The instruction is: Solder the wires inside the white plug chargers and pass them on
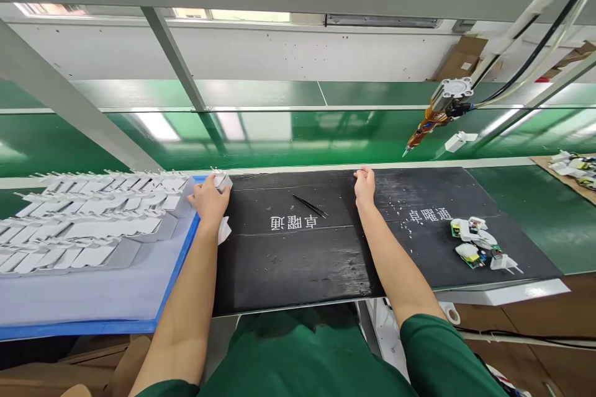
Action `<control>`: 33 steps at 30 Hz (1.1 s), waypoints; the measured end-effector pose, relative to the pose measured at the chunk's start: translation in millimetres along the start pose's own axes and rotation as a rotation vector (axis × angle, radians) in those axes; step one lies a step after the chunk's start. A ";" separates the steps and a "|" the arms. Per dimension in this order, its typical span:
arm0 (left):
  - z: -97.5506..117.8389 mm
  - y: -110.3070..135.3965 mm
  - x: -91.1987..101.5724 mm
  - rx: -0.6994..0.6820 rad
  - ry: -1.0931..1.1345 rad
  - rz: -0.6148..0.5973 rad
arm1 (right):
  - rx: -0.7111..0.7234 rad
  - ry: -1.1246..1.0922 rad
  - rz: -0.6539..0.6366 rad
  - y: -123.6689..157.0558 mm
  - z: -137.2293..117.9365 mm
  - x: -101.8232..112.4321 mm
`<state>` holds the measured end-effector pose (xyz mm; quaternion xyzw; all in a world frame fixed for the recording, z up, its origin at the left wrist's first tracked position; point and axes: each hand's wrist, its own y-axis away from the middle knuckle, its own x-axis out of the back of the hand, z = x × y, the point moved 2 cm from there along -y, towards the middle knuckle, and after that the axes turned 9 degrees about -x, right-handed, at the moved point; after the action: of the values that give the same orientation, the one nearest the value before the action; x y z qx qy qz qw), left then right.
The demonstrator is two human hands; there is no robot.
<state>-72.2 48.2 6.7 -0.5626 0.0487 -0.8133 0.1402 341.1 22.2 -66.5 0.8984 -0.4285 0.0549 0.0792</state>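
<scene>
My left hand (210,200) is closed on a small white plug housing (223,182) at the left back corner of the black mat (288,273). Thin prongs stick up from the housing. Close below that hand, a loose white piece (224,231) lies at the mat's left edge, partly behind my wrist. My right hand (364,186) rests by the mat's back edge with its fingers curled in, and nothing shows in it. Between the two hands lie black tweezers (310,205).
At left, a blue-edged tray (172,288) bears rows of white plug housings (88,223). Several circuit boards with white parts (479,242) sit at the mat's right. An orange tool (421,127) hangs over the back right. More parts (575,167) lie far right.
</scene>
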 end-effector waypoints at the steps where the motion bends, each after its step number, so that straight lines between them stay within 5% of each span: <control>1: -0.2 -2.2 1.1 0.005 -0.011 -0.011 | -0.001 0.001 -0.006 1.4 -0.1 -2.5; 16: -9.0 -1.6 -3.1 -0.012 0.085 -0.003 | 0.229 0.107 -0.115 18.1 -9.1 -2.6; 21: -7.9 -5.7 1.3 0.047 0.151 0.113 | 0.399 0.261 -0.282 42.3 -14.6 -15.4; 26: -2.1 -3.0 3.1 -0.033 0.231 0.227 | 0.398 0.353 -0.384 46.2 -15.5 -28.1; 33: -2.7 -0.9 3.8 -0.060 0.298 0.242 | 0.280 0.385 -0.536 21.3 -58.0 10.0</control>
<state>-76.2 47.8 9.4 -0.4299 0.1603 -0.8630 0.2115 329.0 12.3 -5.9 0.9542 -0.1433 0.2584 0.0460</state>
